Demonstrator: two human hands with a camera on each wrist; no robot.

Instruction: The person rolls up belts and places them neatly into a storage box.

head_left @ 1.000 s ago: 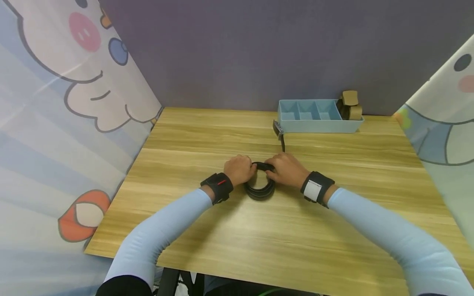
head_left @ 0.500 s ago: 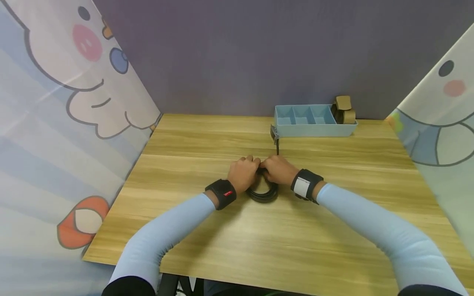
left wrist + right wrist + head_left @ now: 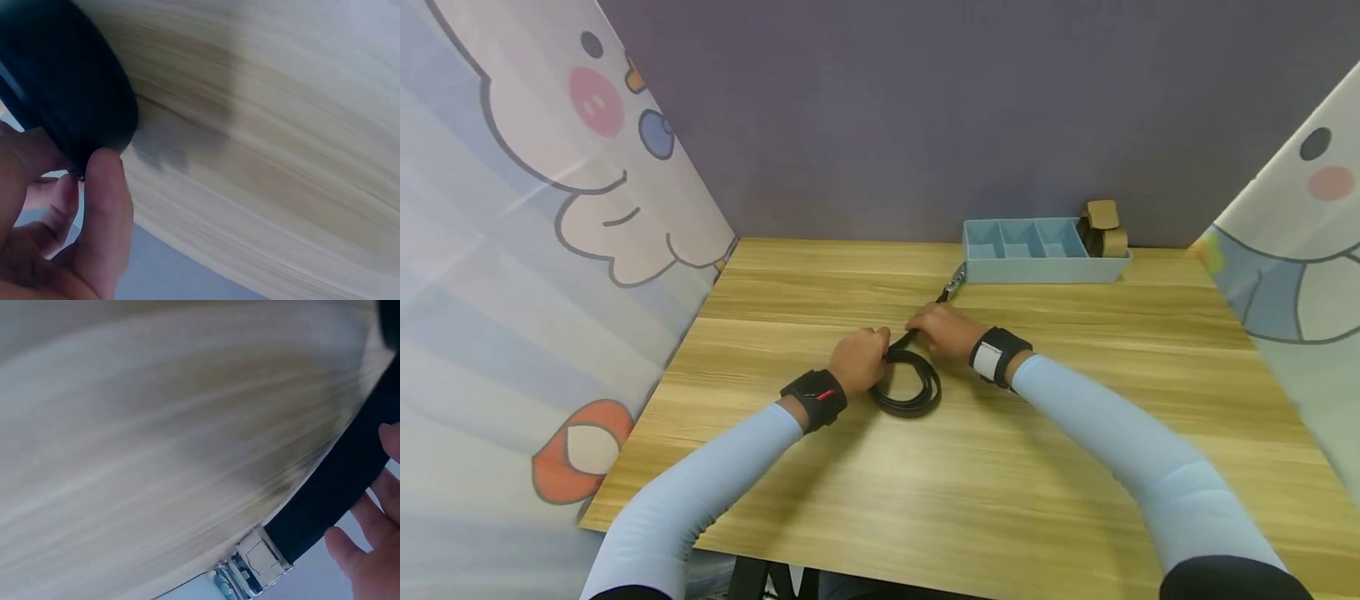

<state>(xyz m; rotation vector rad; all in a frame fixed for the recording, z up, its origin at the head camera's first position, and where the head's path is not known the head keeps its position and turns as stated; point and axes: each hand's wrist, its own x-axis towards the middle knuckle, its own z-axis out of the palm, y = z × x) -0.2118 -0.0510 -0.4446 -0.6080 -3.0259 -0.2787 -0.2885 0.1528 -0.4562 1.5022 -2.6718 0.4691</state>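
Observation:
A black belt (image 3: pixel 907 408) is wound into a loose coil over the middle of the table, and its free end runs up and right to a silver buckle (image 3: pixel 955 281). My left hand (image 3: pixel 859 362) pinches the coil at its upper left; in the left wrist view, thumb and fingertips grip the lower edge of the wound belt (image 3: pixel 75 81). My right hand (image 3: pixel 950 331) holds the free stretch between coil and buckle. In the right wrist view its fingers lie along the strap (image 3: pixel 334 484), a short way from the metal buckle (image 3: pixel 257 562).
A light blue divided box (image 3: pixel 1037 268) stands at the table's back, right of centre, with its front left corner beside the buckle. Brown rolled items (image 3: pixel 1103 229) sit in its right compartment. A dark wall rises behind the wooden table (image 3: pixel 1000 483); printed curtains hang at both sides.
Both hands have shifted left with the coil. The right hand has moved from the coil onto the strap toward the buckle, and that strap now slants from coil to box.

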